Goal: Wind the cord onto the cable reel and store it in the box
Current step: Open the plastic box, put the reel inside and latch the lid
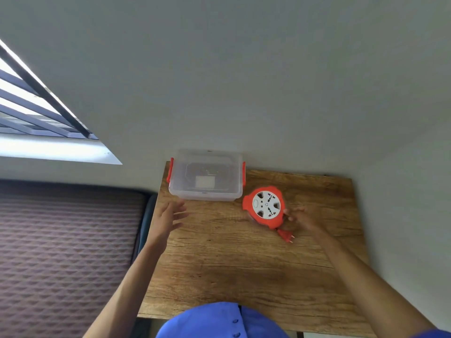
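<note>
Here one reel point(264, 207), gripped by the right hand point(301, 215); one box point(206, 176); left hand point(168, 217) spread, released

Orange cable reel point(264, 208) with a white socket face, lying flat on the wooden table, face up, just right of the box's near right corner. Its orange plug point(286, 235) rests on the table close to the reel's near edge, the cord wound in. Clear plastic box point(206, 175) with orange side latches stands against the wall, lidded.
</note>
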A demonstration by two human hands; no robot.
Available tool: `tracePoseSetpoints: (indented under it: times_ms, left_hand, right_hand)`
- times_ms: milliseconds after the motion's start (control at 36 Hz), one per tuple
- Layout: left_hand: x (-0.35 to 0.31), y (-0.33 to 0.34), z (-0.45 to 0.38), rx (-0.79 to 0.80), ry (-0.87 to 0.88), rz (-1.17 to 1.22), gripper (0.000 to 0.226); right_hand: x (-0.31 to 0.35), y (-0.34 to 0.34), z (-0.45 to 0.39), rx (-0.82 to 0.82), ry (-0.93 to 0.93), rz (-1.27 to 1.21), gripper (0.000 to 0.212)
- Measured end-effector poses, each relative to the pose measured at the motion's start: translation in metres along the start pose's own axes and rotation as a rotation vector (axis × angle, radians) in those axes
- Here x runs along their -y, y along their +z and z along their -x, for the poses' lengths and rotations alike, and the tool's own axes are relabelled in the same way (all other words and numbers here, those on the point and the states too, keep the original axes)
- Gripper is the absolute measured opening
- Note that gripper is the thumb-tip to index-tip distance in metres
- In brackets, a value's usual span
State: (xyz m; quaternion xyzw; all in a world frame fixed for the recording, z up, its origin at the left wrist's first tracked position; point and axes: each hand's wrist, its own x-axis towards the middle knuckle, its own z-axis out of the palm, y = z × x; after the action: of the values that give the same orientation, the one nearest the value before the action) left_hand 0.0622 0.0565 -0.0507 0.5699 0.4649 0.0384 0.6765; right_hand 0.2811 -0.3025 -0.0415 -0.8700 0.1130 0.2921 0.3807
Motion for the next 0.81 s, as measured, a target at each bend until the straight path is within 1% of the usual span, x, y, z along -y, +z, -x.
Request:
tracePoseSetpoints:
  times_ms: [83, 139, 167, 222, 278, 306, 333, 417, 444, 500, 528, 583, 611, 639, 667, 694, 722, 750, 806]
  left_hand:
    - [-0.002, -0.001, -0.009, -0.255, 0.026, -0.006, 0.023]
    - [-0.011, -0.001, -0.017, -0.367, 0.113, -0.07, 0.012]
    - [-0.018, 0.0, -0.023, -0.389, 0.174, -0.135, 0.009]
    - [-0.034, 0.004, -0.037, -0.39, 0.274, -0.276, 0.017]
    - [-0.052, 0.012, -0.049, -0.344, 0.3, -0.307, 0.035]
    - [-0.06, 0.016, -0.054, -0.318, 0.292, -0.299, 0.04]
    - [-0.067, 0.019, -0.059, -0.305, 0.285, -0.301, 0.042]
    - [-0.075, 0.016, -0.074, -0.31, 0.281, -0.36, 0.042]
    - [-0.075, 0.012, -0.078, -0.312, 0.278, -0.371, 0.041]
    - [-0.073, 0.004, -0.085, -0.301, 0.265, -0.357, 0.039]
    - [-0.072, 0.001, -0.086, -0.292, 0.261, -0.343, 0.035]
    - [-0.067, -0.004, -0.092, -0.275, 0.229, -0.266, 0.016]
    - [-0.066, -0.006, -0.095, -0.26, 0.193, -0.208, 0.014]
    - [-0.065, -0.007, -0.097, -0.244, 0.15, -0.171, 0.021]
    - [-0.064, -0.007, -0.098, -0.225, 0.102, -0.142, 0.025]
    - [-0.064, -0.006, -0.098, -0.213, 0.062, -0.136, 0.024]
    - [-0.065, -0.003, -0.099, -0.223, 0.054, -0.166, 0.021]
    - [-0.067, 0.0, -0.098, -0.267, 0.077, -0.224, 0.021]
    - [-0.073, 0.009, -0.092, -0.371, 0.189, -0.277, 0.026]
  right_hand:
    - [0.023, 0.003, -0.01, -0.153, -0.169, 0.264, 0.031]
    - [0.047, 0.011, -0.013, -0.214, -0.265, 0.289, 0.038]
    - [0.061, 0.019, -0.014, -0.191, -0.299, 0.248, 0.041]
    - [0.09, 0.039, -0.013, -0.074, -0.337, 0.124, 0.041]
    - [0.116, 0.062, -0.009, 0.048, -0.324, 0.01, 0.035]
    - [0.126, 0.074, -0.007, 0.082, -0.316, -0.046, 0.033]
    - [0.134, 0.084, -0.005, 0.079, -0.324, -0.082, 0.031]
    - [0.146, 0.106, -0.005, -0.057, -0.357, -0.081, 0.028]
    - [0.147, 0.109, -0.007, -0.074, -0.326, -0.104, 0.027]
    - [0.146, 0.112, -0.011, -0.055, -0.213, -0.212, 0.024]
    - [0.145, 0.112, -0.014, -0.04, -0.146, -0.283, 0.022]
    - [0.14, 0.112, -0.02, -0.019, -0.031, -0.421, 0.02]
    - [0.138, 0.112, -0.023, 0.004, 0.015, -0.474, 0.021]
    - [0.136, 0.111, -0.025, 0.034, 0.05, -0.509, 0.021]
    - [0.135, 0.111, -0.026, 0.057, 0.065, -0.514, 0.02]
    - [0.134, 0.112, -0.027, 0.06, 0.059, -0.497, 0.018]
    - [0.134, 0.112, -0.028, 0.027, 0.018, -0.436, 0.017]
    - [0.135, 0.113, -0.029, -0.043, -0.06, -0.33, 0.016]
    - [0.138, 0.114, -0.025, -0.212, -0.262, -0.127, 0.021]
